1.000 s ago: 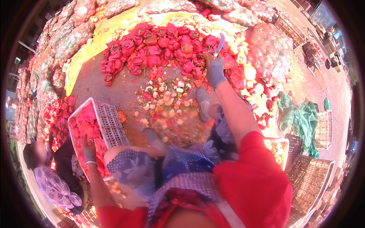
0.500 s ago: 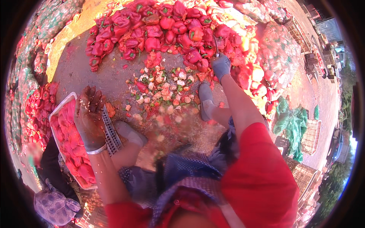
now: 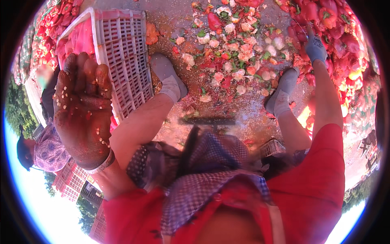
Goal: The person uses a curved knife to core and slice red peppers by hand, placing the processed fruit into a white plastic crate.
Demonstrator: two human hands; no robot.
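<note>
My left hand [image 3: 83, 116], in a wet, dirt-stained glove, is raised with its palm showing and its fingers stretched out. Pale seeds stick to the palm and wrist, and nothing is held in it. It hangs in front of a white slatted plastic crate [image 3: 124, 61] that contains red peppers [image 3: 83, 38]. At the far right, my right hand [image 3: 316, 48] in a grey-blue glove is closed on a thin metal tool [image 3: 300, 27], whose handle is hidden by the fingers. That hand is at the edge of a heap of red peppers [image 3: 325, 18].
Cut pepper cores [image 3: 239, 53] and seeds litter the ground between my feet. My grey shoes [image 3: 164, 69] stand either side of them. Another person in a patterned top [image 3: 48, 142] is at the left, beyond the crate. Stacked crates [image 3: 71, 181] stand behind that person.
The view has swung, so the pepper heap now lies at the far right and the crate looks larger. My left palm has turned further into view. The right hand keeps its tool.
</note>
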